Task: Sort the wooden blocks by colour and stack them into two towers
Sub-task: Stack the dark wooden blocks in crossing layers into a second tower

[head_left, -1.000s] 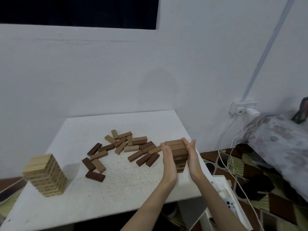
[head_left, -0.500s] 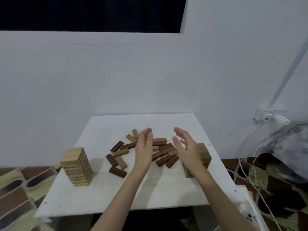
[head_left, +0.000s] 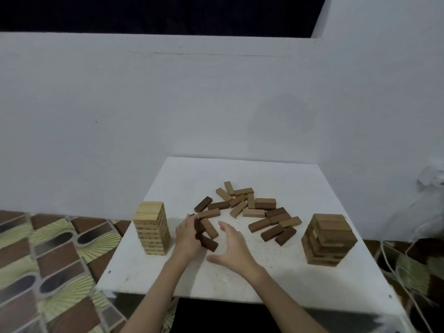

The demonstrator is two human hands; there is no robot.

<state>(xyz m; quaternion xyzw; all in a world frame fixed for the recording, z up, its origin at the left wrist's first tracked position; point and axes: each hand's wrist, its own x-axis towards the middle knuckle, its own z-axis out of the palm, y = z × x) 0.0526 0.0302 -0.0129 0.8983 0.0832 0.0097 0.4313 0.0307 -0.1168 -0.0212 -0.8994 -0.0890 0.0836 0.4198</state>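
Dark block [head_left: 208, 243] on counter [head_left: 276, 282], seemingly gripped by left hand [head_left: 188, 234]; right hand [head_left: 233, 248] hovering alongside, fingers spread, holding nothing

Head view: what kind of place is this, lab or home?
Most likely a room in a home, not a lab: a small white table pushed against a plain painted wall, patterned floor covering beside it, and loose white cables trailing from a wall socket.

White table [head_left: 240, 280] flecked with dark specks, pale yellow-tan tower [head_left: 152, 228], mid-brown tower [head_left: 328, 239], loose blocks [head_left: 249, 212] in tan, reddish brown and dark brown, floor [head_left: 48, 260] patterned brown, black and yellow-green, grey-white wall [head_left: 192, 104]
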